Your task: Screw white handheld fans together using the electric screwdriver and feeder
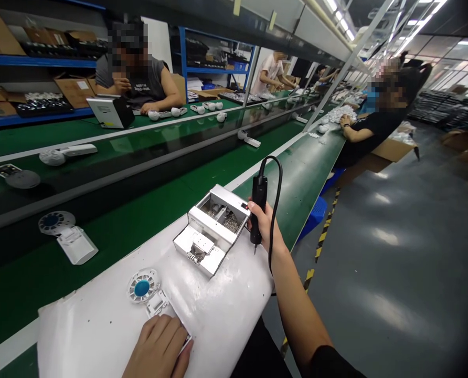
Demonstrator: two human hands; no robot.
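My left hand lies closed over the handle of a white handheld fan on the white sheet. The fan's round slatted head with a blue centre points away from me, and my fingers hide most of the handle. My right hand is wrapped round a black electric screwdriver, held upright with its thin bit pointing down. A black cable loops from the screwdriver's top down past my wrist. Just left of that hand stands a silver screw feeder, its open tray holding many small screws.
A green conveyor belt runs along the left, carrying another fan and several white parts. The white sheet covers my bench. Across the belt sits a co-worker beside a box-shaped device; another person works farther along on the right.
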